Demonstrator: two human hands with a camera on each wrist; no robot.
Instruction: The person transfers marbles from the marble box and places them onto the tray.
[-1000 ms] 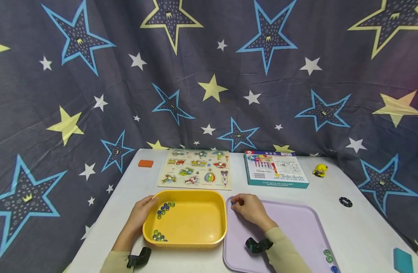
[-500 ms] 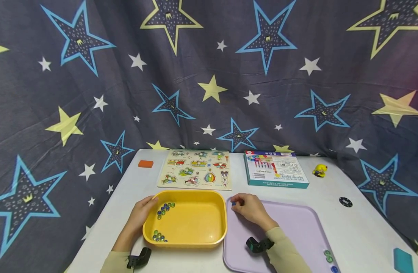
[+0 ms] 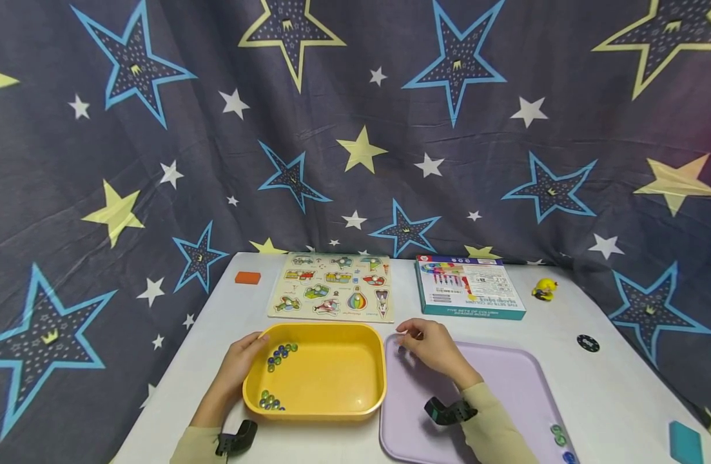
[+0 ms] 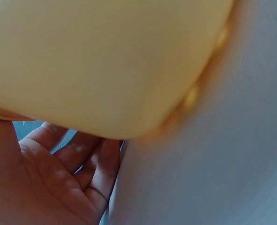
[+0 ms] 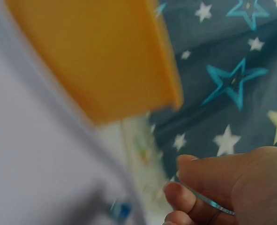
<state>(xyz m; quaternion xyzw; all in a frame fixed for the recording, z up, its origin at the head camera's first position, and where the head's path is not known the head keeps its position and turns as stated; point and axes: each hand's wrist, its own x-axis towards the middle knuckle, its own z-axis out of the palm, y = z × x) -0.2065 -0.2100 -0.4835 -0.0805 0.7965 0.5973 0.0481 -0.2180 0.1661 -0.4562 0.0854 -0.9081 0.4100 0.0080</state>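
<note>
My left hand (image 3: 242, 364) grips the left rim of a yellow plastic tub (image 3: 317, 412); in the left wrist view its fingers (image 4: 77, 154) go round behind the tub wall. Inside the tub, green and blue glass marbles lie in two clusters, one at the back left (image 3: 278, 356) and one at the front left (image 3: 269, 401). Over the lilac tray's (image 3: 506, 380) back left corner hovers my right hand (image 3: 433, 348), fingers loosely curled with nothing showing between them. A blue marble (image 5: 121, 210) lies on the tray just below it, blurred in the right wrist view.
Two green marbles (image 3: 557, 435) and a blue one (image 3: 568, 457) sit at the tray's right edge. Behind are a picture puzzle board (image 3: 332, 288), a flat box (image 3: 470, 288) and an orange block (image 3: 247, 278). A yellow duck (image 3: 544, 289), black chip (image 3: 588, 343) and teal block (image 3: 685, 443) stand right.
My right hand has let go of the blue marble, lifting slightly up and to the right; the marble stays on the tray. The left hand and the tub have not moved.
</note>
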